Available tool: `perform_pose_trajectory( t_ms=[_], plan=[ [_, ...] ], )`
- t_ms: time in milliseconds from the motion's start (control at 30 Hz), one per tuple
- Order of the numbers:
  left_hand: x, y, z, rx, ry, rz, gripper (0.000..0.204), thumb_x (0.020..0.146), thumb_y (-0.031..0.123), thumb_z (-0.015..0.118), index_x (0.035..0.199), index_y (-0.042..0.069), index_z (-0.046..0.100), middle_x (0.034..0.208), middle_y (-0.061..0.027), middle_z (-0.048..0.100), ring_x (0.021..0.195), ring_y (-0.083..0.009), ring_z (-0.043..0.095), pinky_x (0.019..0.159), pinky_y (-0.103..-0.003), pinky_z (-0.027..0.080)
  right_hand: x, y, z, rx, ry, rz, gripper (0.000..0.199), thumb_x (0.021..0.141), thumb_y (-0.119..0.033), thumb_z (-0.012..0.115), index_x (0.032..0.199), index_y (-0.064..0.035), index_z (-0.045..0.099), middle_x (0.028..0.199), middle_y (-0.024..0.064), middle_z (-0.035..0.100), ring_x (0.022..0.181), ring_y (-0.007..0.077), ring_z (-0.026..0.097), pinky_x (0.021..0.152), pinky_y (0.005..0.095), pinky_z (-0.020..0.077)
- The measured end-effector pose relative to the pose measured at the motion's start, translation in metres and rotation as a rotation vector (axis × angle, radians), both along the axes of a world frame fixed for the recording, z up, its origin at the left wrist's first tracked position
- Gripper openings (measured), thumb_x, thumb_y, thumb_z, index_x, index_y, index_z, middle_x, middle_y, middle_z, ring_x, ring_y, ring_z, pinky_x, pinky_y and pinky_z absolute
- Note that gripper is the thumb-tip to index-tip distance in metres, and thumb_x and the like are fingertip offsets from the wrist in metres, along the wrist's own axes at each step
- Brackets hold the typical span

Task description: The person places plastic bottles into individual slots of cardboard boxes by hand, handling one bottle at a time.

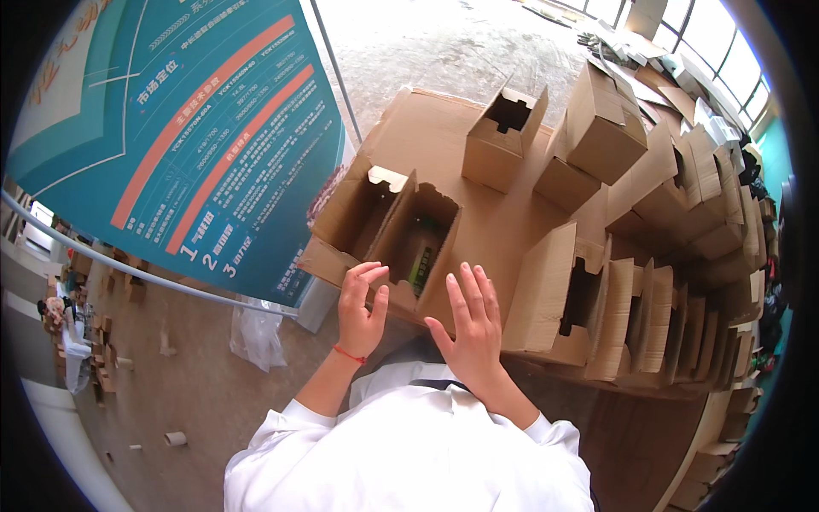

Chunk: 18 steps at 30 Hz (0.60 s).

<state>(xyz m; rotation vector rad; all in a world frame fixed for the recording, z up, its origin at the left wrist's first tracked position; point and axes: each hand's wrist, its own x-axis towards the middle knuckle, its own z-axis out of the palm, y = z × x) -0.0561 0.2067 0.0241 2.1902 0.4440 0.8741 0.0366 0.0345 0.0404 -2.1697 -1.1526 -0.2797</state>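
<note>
My left hand (362, 311), with a red cord at its wrist, is held up near the front edge of the table with nothing in it. Its fingers are slightly bent and the thumb stands apart. To its right my right hand (472, 326) is also raised and empty, fingers stretched out. Just beyond both hands are two open-topped cardboard compartments (358, 213), side by side; I cannot tell whether they are one box or two. Down in the right one lies a dark item with a green label (421, 266); its kind is unclear.
The cardboard-covered table (426, 119) bears an open carton (495, 158), stacked cartons (601, 128) and a long row of open cartons (546, 290) at the right. A large teal printed board (230, 145) in a metal frame stands left. A clear plastic bag (258, 334) lies on the floor.
</note>
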Motion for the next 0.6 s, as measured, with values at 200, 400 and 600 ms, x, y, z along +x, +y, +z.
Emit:
perform_pose_trajectory(
  t_ms=[200,400,600],
  plan=[
    [-0.006,0.015,-0.011,0.111,0.041,-0.053,0.028,0.086,0.01,0.061,0.114,0.006,0.062,0.118,-0.0126,0.058,0.109,-0.0308,0.055,0.096,-0.04,0.044,0.01,0.056,-0.022,0.113,0.654,-0.123,0.083,0.082,-0.022,0.067,0.147,0.0033,0.022,0.144,0.0268,0.036,0.134,0.0403,0.036,0.111,0.0395,0.0307],
    [0.003,0.02,-0.016,0.211,0.03,-0.168,0.029,0.079,0.004,0.065,0.108,0.008,0.065,0.113,-0.0074,0.062,0.103,-0.0267,0.059,0.089,-0.038,0.046,0.016,0.059,-0.04,0.154,0.565,-0.153,0.075,0.082,-0.009,0.055,0.147,0.0047,0.02,0.145,0.0282,0.033,0.132,0.0418,0.038,0.108,0.0417,0.0351],
    [0.011,0.027,-0.003,0.13,-0.048,-0.199,0.025,0.081,0.003,0.064,0.105,0.007,0.065,0.103,-0.0099,0.064,0.096,-0.0285,0.06,0.084,-0.039,0.047,0.019,0.051,-0.045,0.134,0.657,-0.177,0.068,0.086,-0.009,0.053,0.145,0.0082,0.024,0.145,0.0286,0.034,0.135,0.0391,0.036,0.112,0.0394,0.0291]
  ],
)
